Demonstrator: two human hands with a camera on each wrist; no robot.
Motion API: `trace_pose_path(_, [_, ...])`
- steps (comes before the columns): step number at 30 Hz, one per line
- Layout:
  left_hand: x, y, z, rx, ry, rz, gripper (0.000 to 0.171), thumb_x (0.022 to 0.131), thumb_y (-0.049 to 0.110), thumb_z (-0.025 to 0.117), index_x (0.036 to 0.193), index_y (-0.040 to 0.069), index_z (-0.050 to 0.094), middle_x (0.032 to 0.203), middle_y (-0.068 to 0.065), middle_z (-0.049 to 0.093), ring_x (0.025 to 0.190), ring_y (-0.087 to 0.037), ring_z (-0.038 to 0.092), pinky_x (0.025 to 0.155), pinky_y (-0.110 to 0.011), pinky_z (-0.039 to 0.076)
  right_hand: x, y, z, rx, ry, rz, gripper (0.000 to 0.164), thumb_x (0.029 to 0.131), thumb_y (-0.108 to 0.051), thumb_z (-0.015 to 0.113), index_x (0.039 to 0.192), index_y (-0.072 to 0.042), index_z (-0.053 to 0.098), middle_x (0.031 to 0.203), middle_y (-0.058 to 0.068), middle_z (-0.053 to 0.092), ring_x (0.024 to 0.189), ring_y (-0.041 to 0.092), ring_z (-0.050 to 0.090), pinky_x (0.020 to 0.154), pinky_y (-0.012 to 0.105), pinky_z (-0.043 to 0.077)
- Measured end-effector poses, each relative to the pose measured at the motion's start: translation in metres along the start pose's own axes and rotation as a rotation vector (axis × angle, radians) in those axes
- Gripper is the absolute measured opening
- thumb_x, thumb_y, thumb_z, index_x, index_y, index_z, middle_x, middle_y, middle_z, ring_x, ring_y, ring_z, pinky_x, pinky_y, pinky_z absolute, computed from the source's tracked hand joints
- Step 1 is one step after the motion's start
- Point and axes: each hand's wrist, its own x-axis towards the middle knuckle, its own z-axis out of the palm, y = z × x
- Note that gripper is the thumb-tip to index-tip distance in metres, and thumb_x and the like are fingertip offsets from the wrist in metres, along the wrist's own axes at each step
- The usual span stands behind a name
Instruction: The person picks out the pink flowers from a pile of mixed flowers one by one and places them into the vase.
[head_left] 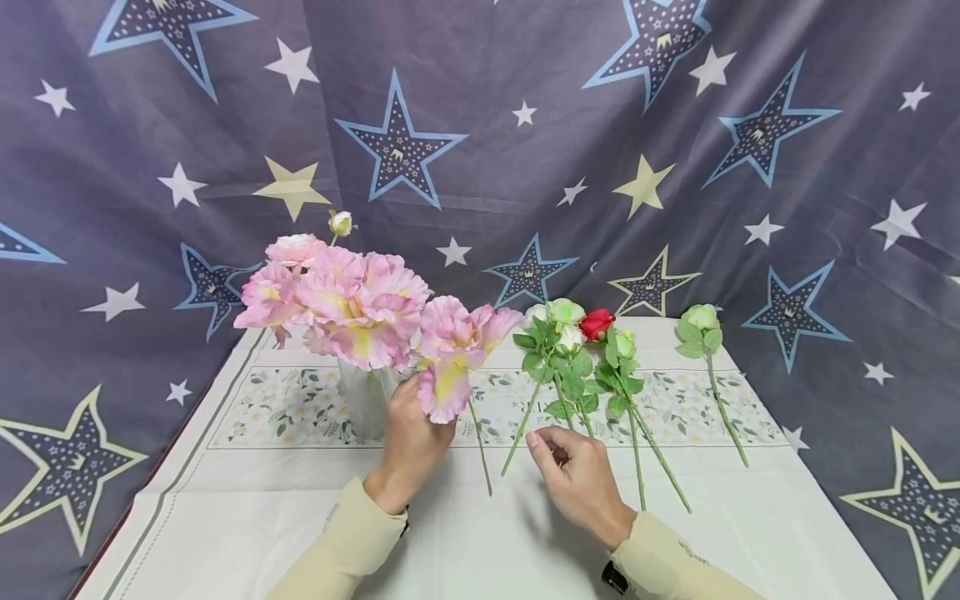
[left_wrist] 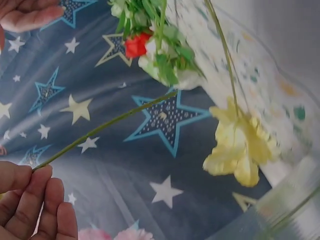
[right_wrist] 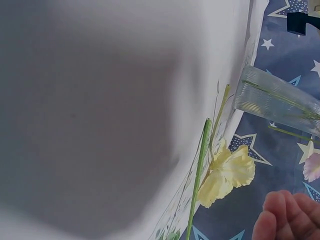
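Note:
My left hand (head_left: pixel 416 437) pinches the thin green stem (left_wrist: pixel 105 130) of a pink artificial flower (head_left: pixel 450 358) between thumb and fingers, just right of the vase. The stem's bare end points away from the hand in the left wrist view. A ribbed clear glass vase (head_left: pixel 365 404) holds several pink ruffled flowers (head_left: pixel 352 304) with yellow centres. Another flower with a yellow underside (left_wrist: pixel 240 145) lies on the table beside the vase, its stem (head_left: pixel 481 450) towards me. My right hand (head_left: pixel 577 475) hovers above the table with loosely curled fingers, holding nothing.
White and pale green roses (head_left: pixel 566 333) and a red rose (head_left: pixel 597 323) lie with leafy stems right of centre. A single green rose (head_left: pixel 702 317) lies farther right. A floral runner print crosses the white tablecloth (head_left: pixel 465 533); a star-patterned curtain (head_left: pixel 487 208) hangs behind.

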Motion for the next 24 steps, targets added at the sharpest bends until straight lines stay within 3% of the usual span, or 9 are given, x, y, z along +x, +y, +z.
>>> trace_pose_path(8, [0.019,-0.003,-0.017,0.132,0.093,0.079,0.01,0.072,0.004,0.06,0.081,0.001,0.06,0.071,-0.01,0.062,0.069,-0.031,0.059,0.065,-0.046,0.049,0.0,0.0,0.0,-0.018,-0.02,-0.005,0.018,0.096,-0.032,0.055,0.093,-0.022,0.07,0.071,-0.017,0.06,0.056,-0.002,0.052,0.05,0.018,0.045])
trace_pose_path(14, [0.033,-0.006,-0.029,0.201,0.111,0.118,0.006,0.072,0.002,0.062,0.078,0.003,0.061,0.066,-0.009,0.062,0.064,-0.031,0.06,0.06,-0.047,0.048,0.0,0.0,0.0,-0.027,-0.036,-0.002,0.022,0.097,-0.033,0.054,0.094,-0.019,0.07,0.071,-0.015,0.061,0.057,-0.002,0.053,0.051,0.019,0.046])
trace_pose_path(18, [0.041,-0.007,-0.037,0.247,0.116,0.104,0.008,0.073,0.0,0.061,0.08,0.002,0.061,0.063,-0.009,0.06,0.062,-0.032,0.058,0.058,-0.047,0.048,0.001,0.0,-0.001,-0.028,-0.034,0.0,0.022,0.097,-0.033,0.054,0.094,-0.019,0.07,0.071,-0.015,0.061,0.057,-0.002,0.053,0.051,0.019,0.046])
trace_pose_path(24, [0.052,-0.008,-0.046,0.282,0.176,0.066,0.006,0.071,-0.001,0.06,0.076,0.0,0.058,0.058,-0.011,0.053,0.052,-0.032,0.052,0.048,-0.046,0.045,0.0,0.001,0.0,-0.03,-0.025,0.005,0.02,0.097,-0.033,0.055,0.093,-0.021,0.07,0.07,-0.016,0.06,0.056,-0.002,0.052,0.051,0.018,0.046])
